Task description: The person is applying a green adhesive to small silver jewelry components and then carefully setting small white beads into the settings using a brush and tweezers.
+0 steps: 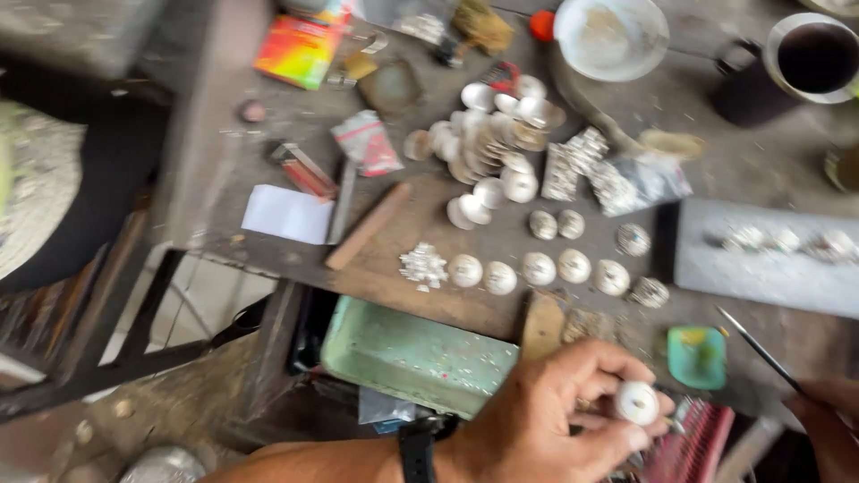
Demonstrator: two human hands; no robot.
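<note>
Worn and stained, the wooden workbench (447, 295) fills most of the view from the head camera, with a tiled floor showing below it at the near left.

At the near edge, the left hand (555, 420), a black watch (416, 447) on its wrist, pinches a small white dome (637, 402) between thumb and fingertips, just above a red ridged thing (693, 447). The right hand (828, 425) shows only in part at the near right corner; it seems closed on a thin dark tool (759, 349) that slants up and to the left, though the grip itself is blurred and cut off by the frame.

Just beyond the left hand, a row of similar pale domes (555, 268) runs left to right along the bench, with a small cluster of silvery bits (422, 266) at its left end. Farther back lies a heap of shallow silvery cups (492, 143), and right of it a pile of silvery scraps (582, 161). A grey slab (761, 273) at the right carries a few more ornate beads. A small green dish (698, 358) sits near the right hand.

A pale green tray (412, 358) hangs under the bench edge. A wooden stick (369, 225) and a white paper slip (288, 215) lie at the left. At the far side stand a white bowl (611, 36) and a dark cup (805, 63).
</note>
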